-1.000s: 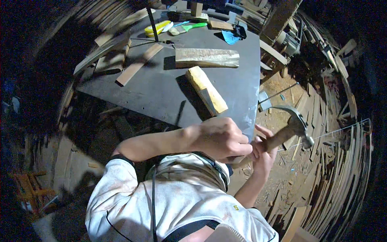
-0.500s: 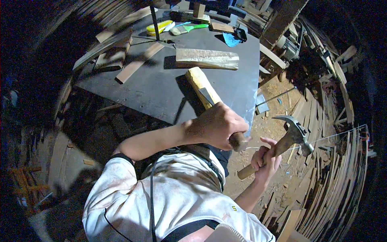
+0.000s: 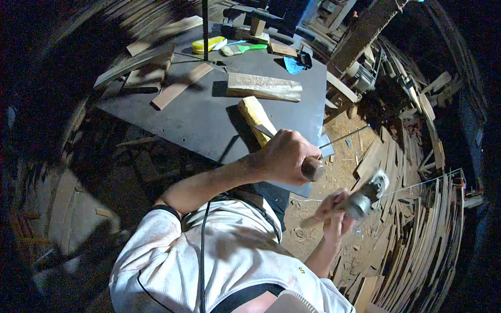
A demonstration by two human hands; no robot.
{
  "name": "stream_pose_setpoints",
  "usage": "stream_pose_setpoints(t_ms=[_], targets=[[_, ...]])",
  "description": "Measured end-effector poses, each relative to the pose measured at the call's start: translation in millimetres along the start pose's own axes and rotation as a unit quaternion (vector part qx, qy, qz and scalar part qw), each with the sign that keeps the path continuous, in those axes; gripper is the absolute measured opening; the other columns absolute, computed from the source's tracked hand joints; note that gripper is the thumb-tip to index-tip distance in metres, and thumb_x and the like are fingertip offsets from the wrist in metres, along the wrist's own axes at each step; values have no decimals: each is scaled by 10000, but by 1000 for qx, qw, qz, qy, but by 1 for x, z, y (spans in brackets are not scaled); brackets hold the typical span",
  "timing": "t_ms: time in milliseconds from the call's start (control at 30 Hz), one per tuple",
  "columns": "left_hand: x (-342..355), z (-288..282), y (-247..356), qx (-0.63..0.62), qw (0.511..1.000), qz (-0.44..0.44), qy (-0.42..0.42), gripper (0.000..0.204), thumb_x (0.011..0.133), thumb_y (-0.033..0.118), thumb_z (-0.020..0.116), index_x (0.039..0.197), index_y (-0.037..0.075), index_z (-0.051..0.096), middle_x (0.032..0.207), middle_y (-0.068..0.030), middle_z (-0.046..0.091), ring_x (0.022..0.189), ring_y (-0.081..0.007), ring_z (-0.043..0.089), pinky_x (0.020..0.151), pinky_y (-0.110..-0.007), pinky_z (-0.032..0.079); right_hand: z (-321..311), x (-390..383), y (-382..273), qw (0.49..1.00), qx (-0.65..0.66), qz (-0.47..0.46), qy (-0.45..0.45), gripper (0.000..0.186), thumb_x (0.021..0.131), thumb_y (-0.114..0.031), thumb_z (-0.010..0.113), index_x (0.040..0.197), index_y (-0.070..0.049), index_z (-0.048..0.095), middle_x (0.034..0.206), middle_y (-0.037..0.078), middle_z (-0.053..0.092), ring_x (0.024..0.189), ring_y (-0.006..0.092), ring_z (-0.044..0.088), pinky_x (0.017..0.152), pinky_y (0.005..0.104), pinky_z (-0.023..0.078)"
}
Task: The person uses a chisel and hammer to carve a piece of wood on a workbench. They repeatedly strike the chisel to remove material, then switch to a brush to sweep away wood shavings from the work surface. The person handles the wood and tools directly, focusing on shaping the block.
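Observation:
My left hand (image 3: 286, 156) is closed around the handle of a chisel (image 3: 313, 170), whose butt end sticks out toward the right. The chisel's dark blade lies against a pale, rough block of wood (image 3: 252, 112), tilted on the dark table near its front edge; my hand covers the block's near end. Lower right, my right hand (image 3: 334, 213) grips a claw hammer (image 3: 360, 204) by its wooden handle. The hammer head is smeared by motion and apart from the chisel. Behind the block, a longer split piece of wood (image 3: 263, 87) lies on the table.
A thin dark upright blade (image 3: 205, 31) rises from the table (image 3: 198, 122). Near it are a flat board (image 3: 182, 86), a yellow sponge-like object (image 3: 209, 45), a green-handled brush (image 3: 242, 49) and a blue item (image 3: 296, 63). Stacked wood strips (image 3: 422, 235) line the right floor.
The hammer has turned and come down closer to my body, with its head now blurred. My left hand stays on the chisel, its handle's end tipped slightly up and right.

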State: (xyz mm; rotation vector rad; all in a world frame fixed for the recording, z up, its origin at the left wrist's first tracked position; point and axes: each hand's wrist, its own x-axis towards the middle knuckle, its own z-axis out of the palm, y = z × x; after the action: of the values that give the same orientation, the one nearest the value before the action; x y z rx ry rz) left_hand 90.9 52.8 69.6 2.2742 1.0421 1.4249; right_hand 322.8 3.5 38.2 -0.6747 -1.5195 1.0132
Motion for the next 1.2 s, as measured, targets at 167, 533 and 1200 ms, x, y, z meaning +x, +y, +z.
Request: stream_pose_setpoints(t_ms=[167, 533, 1200], targets=[[3, -6, 0, -8, 1000, -8, 7, 222, 639, 231, 739, 654, 73, 584, 599, -142, 604, 577, -353, 640, 565, -433, 504, -11, -2, -8, 998, -6, 59, 7, 519, 982, -485, 579, 1089, 18, 512, 742, 77, 563, 522, 126, 521, 420, 252, 416], [-6, -8, -5, -7, 998, -10, 62, 286, 573, 254, 776, 677, 98, 560, 620, -93, 609, 563, -296, 626, 538, -371, 464, -30, 11, -61, 974, 15, -209, 86, 518, 929, -494, 655, 1006, 8, 553, 717, 84, 574, 522, 138, 515, 448, 286, 441], [-6, 2, -20, 21, 1000, -6, 22, 191, 615, 228, 729, 703, 102, 615, 631, -110, 635, 598, -322, 660, 568, -428, 508, 4, -26, 3, 996, 1, -86, 21, 368, 985, -416, 588, 902, -65, 512, 670, 27, 508, 534, 104, 464, 433, 234, 366]])
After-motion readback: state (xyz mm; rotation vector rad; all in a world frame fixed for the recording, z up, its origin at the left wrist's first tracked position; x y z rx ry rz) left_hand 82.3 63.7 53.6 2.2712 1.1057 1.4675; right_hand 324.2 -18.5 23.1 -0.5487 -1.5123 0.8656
